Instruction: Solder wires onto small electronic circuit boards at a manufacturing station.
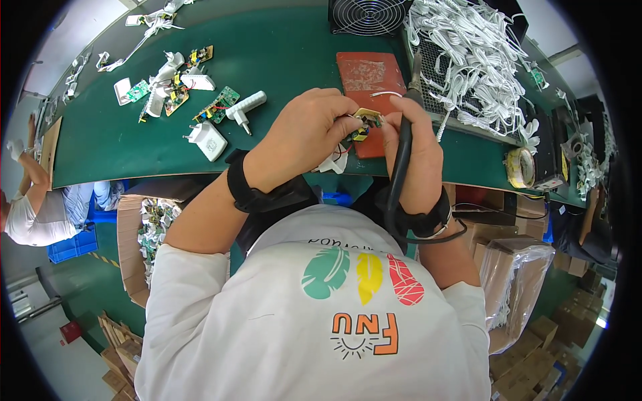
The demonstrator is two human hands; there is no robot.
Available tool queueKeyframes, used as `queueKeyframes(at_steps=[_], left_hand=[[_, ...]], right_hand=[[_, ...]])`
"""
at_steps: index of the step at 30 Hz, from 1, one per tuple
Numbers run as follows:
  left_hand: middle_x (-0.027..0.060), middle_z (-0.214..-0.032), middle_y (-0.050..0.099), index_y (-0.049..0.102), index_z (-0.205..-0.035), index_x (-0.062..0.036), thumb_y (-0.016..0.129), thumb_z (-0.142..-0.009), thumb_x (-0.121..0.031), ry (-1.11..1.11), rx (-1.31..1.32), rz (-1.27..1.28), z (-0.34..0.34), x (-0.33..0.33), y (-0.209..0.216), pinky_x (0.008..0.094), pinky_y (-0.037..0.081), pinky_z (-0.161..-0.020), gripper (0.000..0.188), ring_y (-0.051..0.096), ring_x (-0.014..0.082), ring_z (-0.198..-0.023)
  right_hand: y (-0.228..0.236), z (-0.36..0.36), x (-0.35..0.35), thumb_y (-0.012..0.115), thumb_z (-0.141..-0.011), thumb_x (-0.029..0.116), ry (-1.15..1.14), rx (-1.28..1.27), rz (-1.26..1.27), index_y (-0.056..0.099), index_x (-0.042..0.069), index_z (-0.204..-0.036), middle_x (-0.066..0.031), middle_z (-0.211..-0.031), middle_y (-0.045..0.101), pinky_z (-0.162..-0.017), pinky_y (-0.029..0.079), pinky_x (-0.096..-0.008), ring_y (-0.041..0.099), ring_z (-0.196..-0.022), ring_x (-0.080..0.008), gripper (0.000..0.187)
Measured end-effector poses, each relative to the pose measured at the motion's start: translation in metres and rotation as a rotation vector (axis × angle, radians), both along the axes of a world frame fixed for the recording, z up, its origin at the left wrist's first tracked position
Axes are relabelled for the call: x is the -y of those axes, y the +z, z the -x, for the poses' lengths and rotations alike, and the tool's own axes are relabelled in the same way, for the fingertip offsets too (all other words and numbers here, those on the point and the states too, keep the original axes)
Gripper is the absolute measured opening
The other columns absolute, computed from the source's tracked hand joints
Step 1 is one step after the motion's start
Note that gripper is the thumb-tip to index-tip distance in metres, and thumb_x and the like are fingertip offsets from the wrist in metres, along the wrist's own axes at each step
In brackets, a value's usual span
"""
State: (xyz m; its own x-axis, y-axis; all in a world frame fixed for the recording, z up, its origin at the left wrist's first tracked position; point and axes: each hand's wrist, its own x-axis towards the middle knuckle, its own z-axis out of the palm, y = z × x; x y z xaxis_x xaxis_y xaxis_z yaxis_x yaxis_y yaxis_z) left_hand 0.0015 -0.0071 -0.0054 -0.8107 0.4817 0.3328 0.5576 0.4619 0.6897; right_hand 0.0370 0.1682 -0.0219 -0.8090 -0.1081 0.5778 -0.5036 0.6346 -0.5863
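Observation:
Over a red mat (371,73), my left hand (304,137) is closed in a pinch on a small circuit board (364,122) with yellow and dark parts. My right hand (421,150) is closed around a black soldering iron (403,150). Its thick handle points away from me, and its cable loops down past my wrist. The right fingertips also meet the board's right edge. A short white wire (388,93) shows just beyond the board. Below the board lies a white piece (334,160), partly covered by my left hand. Where exactly the fingertips grip is hard to make out.
Left on the green table are a white plug housing (207,140), a white plug adapter (246,110) and several loose circuit boards (217,105). At the back right, white cables (468,67) fill a mesh tray. A fan (369,17) stands behind; a tape roll (519,167) sits right.

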Motion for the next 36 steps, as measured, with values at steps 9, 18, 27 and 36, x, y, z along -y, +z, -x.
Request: queueKeyframes(at_steps=[9,18,27,36], left_hand=[[0.0082,-0.074,0.055,0.063,-0.089,-0.0027,0.064,-0.077,-0.008,-0.004,-0.028,0.06,-0.001,0.003,-0.001,0.0315,0.043,-0.062,0.013,0.052,0.0237,-0.071],[0.0104,-0.072,0.058,0.064,-0.084,-0.0018,0.065,-0.075,-0.012,0.016,0.145,-0.062,0.001,0.003,-0.006,0.0354,0.044,-0.064,0.013,0.055,0.0278,-0.07],[0.0049,-0.073,0.056,0.063,-0.092,-0.0012,0.061,-0.08,-0.005,0.008,0.099,-0.021,-0.002,0.004,-0.001,0.0242,0.043,-0.058,0.012,0.052,0.0116,-0.063],[0.0101,-0.07,0.059,0.065,-0.083,-0.0027,0.067,-0.073,-0.009,0.051,0.054,-0.069,-0.004,0.003,0.0,0.0344,0.044,-0.06,0.012,0.055,0.0254,-0.069]], right_hand=[[0.001,-0.005,-0.004,0.059,-0.084,0.001,-0.014,0.458,0.635,0.043,0.006,-0.118,-0.0038,-0.081,0.059,-0.063,0.042,-0.0194,0.051,-0.067,-0.0067,0.039],[-0.005,-0.007,0.002,0.063,-0.081,0.0,0.011,0.154,0.512,0.043,0.005,-0.117,-0.0027,-0.079,0.057,-0.062,0.044,-0.0197,0.052,-0.069,-0.0069,0.042],[-0.006,-0.006,0.003,0.065,-0.079,-0.001,-0.034,0.086,0.413,0.043,0.007,-0.116,-0.0044,-0.08,0.058,-0.063,0.045,-0.0215,0.054,-0.07,-0.0084,0.044],[-0.005,-0.006,0.005,0.065,-0.078,-0.002,-0.049,0.027,0.36,0.044,0.005,-0.115,-0.0041,-0.078,0.058,-0.063,0.045,-0.0212,0.054,-0.069,-0.008,0.043]])
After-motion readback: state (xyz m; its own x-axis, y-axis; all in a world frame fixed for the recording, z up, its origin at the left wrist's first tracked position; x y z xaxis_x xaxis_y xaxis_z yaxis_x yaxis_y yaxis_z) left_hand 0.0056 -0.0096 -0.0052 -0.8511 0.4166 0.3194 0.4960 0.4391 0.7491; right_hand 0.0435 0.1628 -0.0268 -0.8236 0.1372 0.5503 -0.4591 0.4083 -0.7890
